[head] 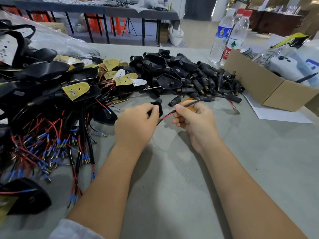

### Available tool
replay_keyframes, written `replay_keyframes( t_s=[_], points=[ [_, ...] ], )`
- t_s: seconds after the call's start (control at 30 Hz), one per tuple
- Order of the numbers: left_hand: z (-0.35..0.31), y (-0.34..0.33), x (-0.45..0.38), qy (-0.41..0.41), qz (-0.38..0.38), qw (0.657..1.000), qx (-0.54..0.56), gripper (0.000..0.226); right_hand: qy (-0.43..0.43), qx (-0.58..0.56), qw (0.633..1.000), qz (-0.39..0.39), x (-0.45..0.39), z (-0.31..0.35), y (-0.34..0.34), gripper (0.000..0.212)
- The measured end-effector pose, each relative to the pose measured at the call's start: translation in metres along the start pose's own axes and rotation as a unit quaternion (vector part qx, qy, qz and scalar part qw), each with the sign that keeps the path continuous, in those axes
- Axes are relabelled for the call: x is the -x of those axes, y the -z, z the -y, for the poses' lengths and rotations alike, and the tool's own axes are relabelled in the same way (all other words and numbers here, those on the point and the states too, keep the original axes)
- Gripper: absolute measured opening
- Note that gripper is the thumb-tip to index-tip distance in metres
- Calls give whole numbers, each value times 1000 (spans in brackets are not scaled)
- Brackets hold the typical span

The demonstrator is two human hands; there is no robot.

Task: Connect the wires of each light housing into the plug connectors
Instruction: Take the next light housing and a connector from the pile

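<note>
My left hand (136,125) grips a small black plastic piece (158,106) above the grey table, fingers curled round it. My right hand (193,118) pinches a black sheathed cable (207,99) where its red and black wires (165,116) come out; the wires run left toward the black piece. The cable arcs right to a black plug connector (233,99) lying on the table. A yellow board shows partly under my right fingers (189,100). Whether the wires touch the black piece is hidden by my left hand.
A heap of wired light housings with yellow boards (51,94) fills the left. Black housing shells and plug connectors (189,75) are piled at the middle back. A cardboard box (262,83) and water bottles (231,37) stand at the right.
</note>
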State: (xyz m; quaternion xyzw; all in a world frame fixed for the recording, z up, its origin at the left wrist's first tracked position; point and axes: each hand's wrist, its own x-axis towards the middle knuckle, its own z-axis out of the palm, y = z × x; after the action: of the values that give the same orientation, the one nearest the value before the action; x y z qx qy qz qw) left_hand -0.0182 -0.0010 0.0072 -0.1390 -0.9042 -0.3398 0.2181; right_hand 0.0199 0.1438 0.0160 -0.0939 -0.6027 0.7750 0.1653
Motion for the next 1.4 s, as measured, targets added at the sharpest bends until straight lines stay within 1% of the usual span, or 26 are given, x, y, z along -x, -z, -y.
replay_keyframes(
  t_s=[0.07, 0.13, 0.2, 0.23, 0.27, 0.33, 0.37, 0.43, 0.5, 0.57, 0.63, 0.7, 0.8, 0.87, 0.9, 0.97, 1.07, 1.17, 1.23, 1.3, 1.33, 1.4],
  points=[
    [1, 2, -2, 17, -28, 996, 78, 33, -10, -2, 1000, 9, 1, 0, -1, 6],
    [5, 2, -7, 45, -49, 989, 136, 19, -18, -10, 1000, 8, 1, 0, 1, 10],
    [7, 1, -10, 87, -2, 970, 227, 26, -23, -24, 999, 20, 2, 1, 3, 22],
    [8, 0, -11, 106, 33, 957, 267, 29, -24, -31, 999, 28, 3, 2, 3, 25],
    [9, -1, -12, 118, 60, 950, 283, 30, -26, -36, 998, 33, 4, 2, 3, 25],
    [12, -3, -11, 119, 76, 955, 260, 28, -26, -50, 998, 28, 5, 2, 2, 16],
    [13, -3, -11, 126, 76, 959, 241, 27, -22, -61, 998, 22, 5, 2, 3, 19],
    [16, -4, -11, 142, 78, 964, 212, 27, -22, -93, 995, 12, 5, 3, 5, 35],
    [18, -5, -11, 142, 74, 964, 211, 23, -42, -127, 991, 7, 4, 5, 8, 38],
    [18, -6, -10, 117, 69, 969, 209, 20, -67, -162, 985, 8, 3, 8, 10, 28],
    [18, -8, -10, 96, 81, 972, 200, 30, -80, -188, 979, 14, 2, 9, 10, 15],
    [19, -9, -11, 95, 114, 971, 187, 40, -85, -195, 977, 19, 1, 9, 9, 18],
    [19, -9, -11, 103, 166, 964, 180, 54, -73, -153, 985, 30, 2, 7, 7, 20],
    [17, -9, -11, 76, 192, 970, 132, 65, -58, -126, 990, 38, 3, 5, 4, 16],
    [16, -9, -10, 50, 200, 974, 97, 66, -47, -113, 992, 41, 4, 4, 3, 14],
    [15, -10, -9, 7, 203, 978, 51, 62, -26, -85, 995, 39, 4, 3, 3, 14],
    [12, -12, -8, -26, 209, 977, 22, 58, 5, -42, 999, 27, 5, 1, 4, 13],
    [6, -10, -7, -59, 240, 969, 18, 66, 22, -10, 999, 21, 5, -1, 4, 12],
    [6, -10, -6, -66, 233, 969, 38, 61, 36, 8, 999, 23, 5, -2, 4, 10],
    [8, -12, -6, -48, 220, 974, 35, 52, 55, 11, 998, 23, 6, -2, 2, 8],
    [8, -13, -7, -33, 208, 977, 23, 47, 63, 4, 998, 22, 7, -2, 2, 10],
    [7, -13, -7, 9, 156, 988, 0, 37, 71, -18, 997, 27, 8, -1, 0, 15]
  ],
)
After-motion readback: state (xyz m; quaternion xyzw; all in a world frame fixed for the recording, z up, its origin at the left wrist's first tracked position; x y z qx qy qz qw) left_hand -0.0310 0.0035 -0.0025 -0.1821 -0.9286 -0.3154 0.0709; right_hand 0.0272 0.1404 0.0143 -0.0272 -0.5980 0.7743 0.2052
